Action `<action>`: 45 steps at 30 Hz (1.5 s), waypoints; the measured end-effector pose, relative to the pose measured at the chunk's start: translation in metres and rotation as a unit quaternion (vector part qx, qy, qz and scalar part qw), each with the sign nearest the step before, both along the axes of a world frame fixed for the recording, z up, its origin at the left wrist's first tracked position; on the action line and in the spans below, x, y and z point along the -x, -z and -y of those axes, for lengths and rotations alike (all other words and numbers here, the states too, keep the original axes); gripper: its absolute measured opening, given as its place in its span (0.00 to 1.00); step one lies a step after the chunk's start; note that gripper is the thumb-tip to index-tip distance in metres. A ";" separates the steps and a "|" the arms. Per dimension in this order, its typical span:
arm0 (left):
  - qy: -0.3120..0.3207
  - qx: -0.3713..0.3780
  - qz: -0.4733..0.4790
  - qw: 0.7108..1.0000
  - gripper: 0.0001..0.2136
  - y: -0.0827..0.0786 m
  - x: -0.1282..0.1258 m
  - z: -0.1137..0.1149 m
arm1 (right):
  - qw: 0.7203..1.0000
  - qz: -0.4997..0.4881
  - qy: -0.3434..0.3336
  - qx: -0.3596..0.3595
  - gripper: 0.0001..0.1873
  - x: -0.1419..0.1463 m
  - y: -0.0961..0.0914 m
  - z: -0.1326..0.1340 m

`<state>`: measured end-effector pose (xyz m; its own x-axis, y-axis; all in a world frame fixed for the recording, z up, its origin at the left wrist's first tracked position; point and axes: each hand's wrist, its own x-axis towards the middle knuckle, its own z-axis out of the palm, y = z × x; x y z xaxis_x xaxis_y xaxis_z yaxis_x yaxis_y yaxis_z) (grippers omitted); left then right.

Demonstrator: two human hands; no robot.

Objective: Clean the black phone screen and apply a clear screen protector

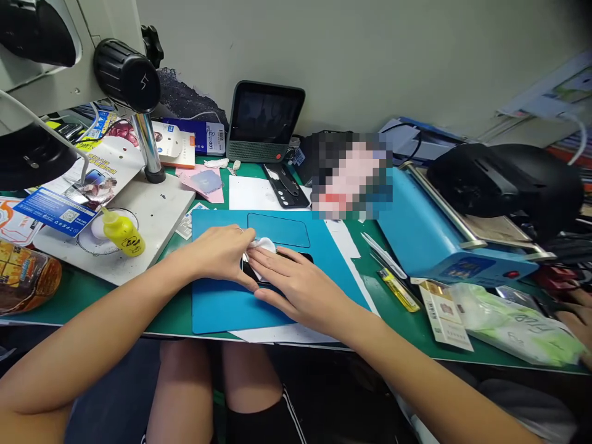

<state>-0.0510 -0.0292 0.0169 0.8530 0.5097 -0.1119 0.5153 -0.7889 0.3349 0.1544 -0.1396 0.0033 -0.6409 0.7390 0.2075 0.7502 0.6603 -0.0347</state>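
A black smartphone [303, 255] lies flat on a blue mat [217, 308], mostly covered by my hands. My left hand [224, 256] is closed at the phone's left end, thumb and fingers gripping its edges. Beneath the fingers of my right hand [303, 280] a folded white wipe [264, 243] is pressed against the phone's surface. Just behind the phone, a thin dark rounded-rectangle outline [278, 229] shows on the mat.
A microscope [129, 74] and yellow bottle [124, 233] stand left. Behind is a smart display [266, 120]; a blue machine [430, 228] stands right. Tweezers [383, 254], a yellow-packaged tool [398, 290] and a plastic packet [513, 324] lie nearer. Another person's hand [578, 320] shows at the right edge.
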 end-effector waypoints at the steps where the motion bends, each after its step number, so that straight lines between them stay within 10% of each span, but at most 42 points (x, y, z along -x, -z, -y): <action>1: 0.001 0.002 0.001 1.000 0.30 0.000 0.000 0.000 | 1.000 0.004 0.006 -0.004 0.28 -0.002 0.000 0.003; 34: -0.006 0.010 0.010 1.000 0.27 0.001 0.001 -0.002 | 0.996 -0.039 0.077 -0.026 0.37 0.026 0.012 0.007; 45: 0.000 0.004 -0.004 1.000 0.36 -0.002 0.003 -0.007 | 0.990 -0.025 0.136 -0.020 0.36 -0.006 0.019 0.064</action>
